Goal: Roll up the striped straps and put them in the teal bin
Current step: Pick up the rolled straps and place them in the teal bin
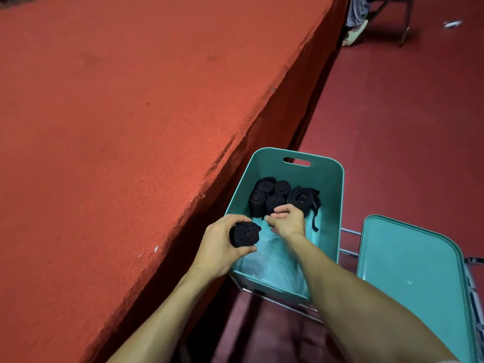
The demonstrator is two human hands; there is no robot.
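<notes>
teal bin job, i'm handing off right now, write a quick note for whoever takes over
Left hand grips a dark rolled fabric strap over the teal plastic bin at its near-left rim, not yet set down.
Right hand is inside the bin, fingers curled beside the rolls; whether it holds anything is unclear.
Done: four tight dark rolls sit far left in the bin; a looser dark coil with a trailing end lies to their right.
Left: place the held roll; probably re-roll the loose coil.

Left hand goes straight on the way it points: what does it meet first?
Likely the right hand, just ahead of the rolled strap the left hand grips, over the teal bin; depth unclear.
</notes>
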